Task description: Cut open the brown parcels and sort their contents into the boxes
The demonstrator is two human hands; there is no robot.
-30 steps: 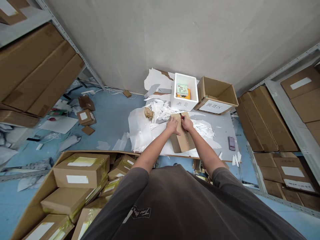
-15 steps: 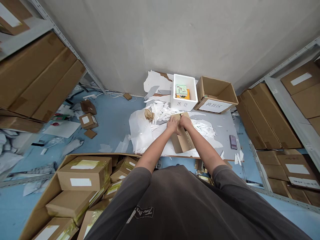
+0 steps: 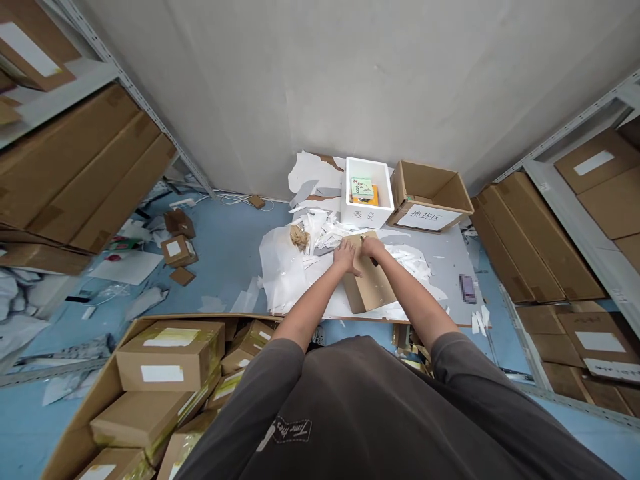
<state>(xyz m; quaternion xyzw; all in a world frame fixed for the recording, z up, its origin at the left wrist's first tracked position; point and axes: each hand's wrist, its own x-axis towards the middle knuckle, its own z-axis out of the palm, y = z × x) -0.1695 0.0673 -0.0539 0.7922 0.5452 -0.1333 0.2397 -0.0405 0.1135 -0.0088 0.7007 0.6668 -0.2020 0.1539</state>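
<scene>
A closed brown cardboard box (image 3: 369, 288) lies near the front edge of the grey table (image 3: 447, 257). Spread over the box's left side, my left hand (image 3: 346, 256) rests with its fingers apart. My right hand (image 3: 372, 248) is closed over the upper right part of the box, around a small dark tool, of which only short bits show at the fist. White paper scraps (image 3: 327, 229) lie behind and on both sides of the box. A crumpled brown paper ball (image 3: 299, 237) sits to the left, by a translucent sheet (image 3: 281, 267).
A white foam box (image 3: 367, 215) with small packets and an open carton (image 3: 427, 219) stand at the table's back. A large carton (image 3: 83, 407) of taped boxes is at the lower left. Shelves with boxes (image 3: 540, 233) flank both sides.
The view has shifted slightly, so the table sits lower. My right hand has turned a little on the box, and a dark end of the tool now shows below it. My left hand remains on the box.
</scene>
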